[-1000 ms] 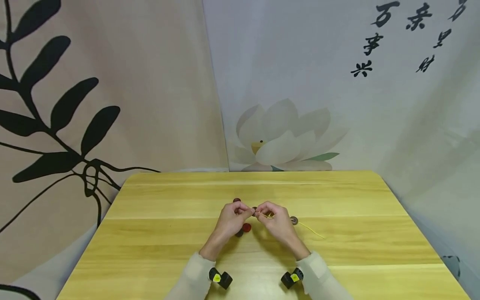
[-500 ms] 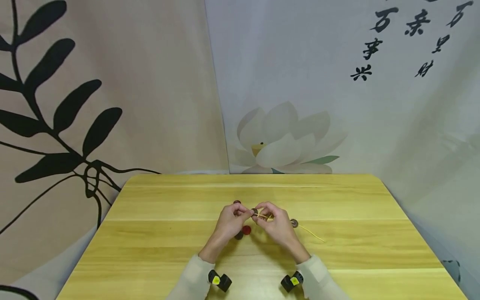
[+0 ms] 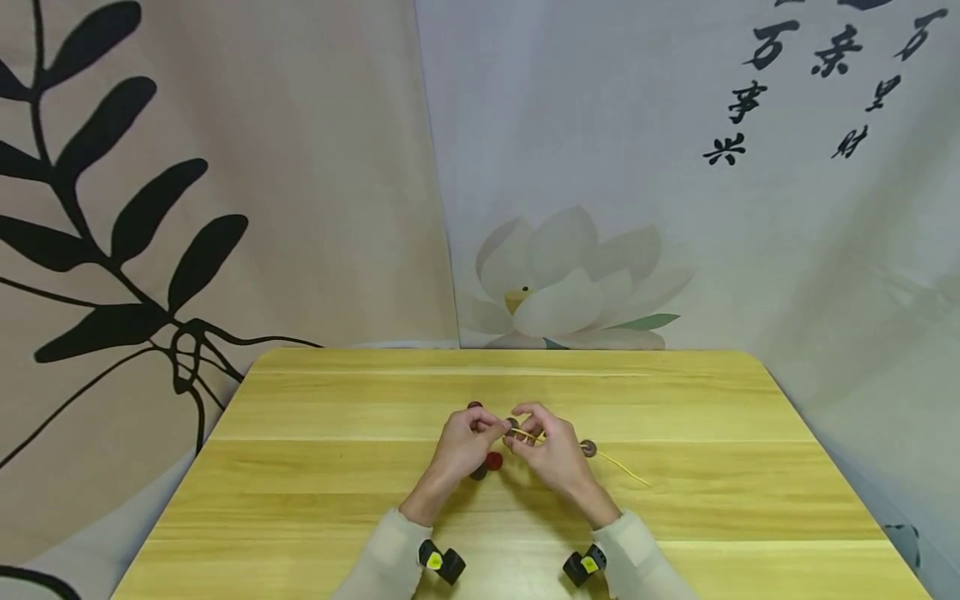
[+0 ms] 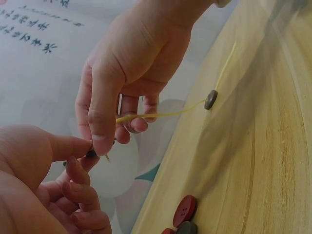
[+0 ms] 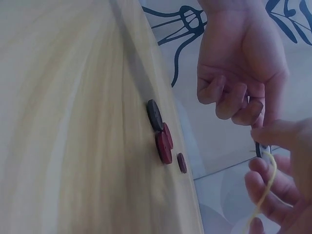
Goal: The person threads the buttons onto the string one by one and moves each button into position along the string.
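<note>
My left hand [image 3: 465, 442] pinches a dark button [image 3: 512, 424] between thumb and fingertips. A yellow string [image 3: 617, 467] meets this button, and in the right wrist view the string [image 5: 271, 184] bends over its face, a short end poking out beyond. My right hand [image 3: 553, 446] stands close on the right, thumb and index finger spread around the button with a gap. The string runs past its fingers. Farther along it, a second brown button [image 3: 588, 448] is threaded, lying on the table to the right.
Beside my left hand lie a red button [image 3: 493, 461], a dark button [image 3: 478, 472] and a dark red one [image 3: 475, 405]. The right wrist view adds another red button [image 5: 168, 134] behind. All rest on the wooden table [image 3: 337, 500]; a printed curtain [image 3: 337, 167] hangs behind.
My right thumb and index finger have parted from the button, which shows more fully now. My left hand keeps its pinch, nearly still. The view has tilted slightly upward.
</note>
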A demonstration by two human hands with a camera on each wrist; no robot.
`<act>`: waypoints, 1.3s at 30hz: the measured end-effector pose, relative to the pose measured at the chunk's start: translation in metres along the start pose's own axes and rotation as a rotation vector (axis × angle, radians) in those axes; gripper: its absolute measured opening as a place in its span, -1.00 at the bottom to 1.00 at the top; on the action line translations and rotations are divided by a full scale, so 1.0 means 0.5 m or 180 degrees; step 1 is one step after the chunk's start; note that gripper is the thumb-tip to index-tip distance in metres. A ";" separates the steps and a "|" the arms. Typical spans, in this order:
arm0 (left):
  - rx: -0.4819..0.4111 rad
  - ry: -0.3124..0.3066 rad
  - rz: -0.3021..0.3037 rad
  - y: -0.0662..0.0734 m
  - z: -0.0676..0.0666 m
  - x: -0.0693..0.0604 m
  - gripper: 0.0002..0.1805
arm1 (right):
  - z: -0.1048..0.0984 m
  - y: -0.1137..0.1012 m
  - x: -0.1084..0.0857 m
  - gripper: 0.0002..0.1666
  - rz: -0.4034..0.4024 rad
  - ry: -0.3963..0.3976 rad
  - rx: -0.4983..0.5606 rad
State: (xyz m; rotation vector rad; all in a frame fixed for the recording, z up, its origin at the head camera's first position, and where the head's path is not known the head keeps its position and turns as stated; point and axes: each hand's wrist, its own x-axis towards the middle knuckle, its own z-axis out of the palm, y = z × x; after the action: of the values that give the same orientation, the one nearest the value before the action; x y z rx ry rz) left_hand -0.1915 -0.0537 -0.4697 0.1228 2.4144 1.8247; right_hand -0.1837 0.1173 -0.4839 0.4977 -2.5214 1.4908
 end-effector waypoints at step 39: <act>-0.0097 -0.0016 -0.0033 0.008 -0.017 0.003 -0.77 | -0.018 0.007 0.005 -0.66 0.0208 0.0027 0.0169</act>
State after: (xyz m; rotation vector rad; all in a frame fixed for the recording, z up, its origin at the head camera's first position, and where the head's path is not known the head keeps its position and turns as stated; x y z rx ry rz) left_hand -0.1941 -0.0605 -0.4636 0.1121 2.3781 1.8538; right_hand -0.1877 0.1264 -0.4816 0.4195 -2.5204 1.5830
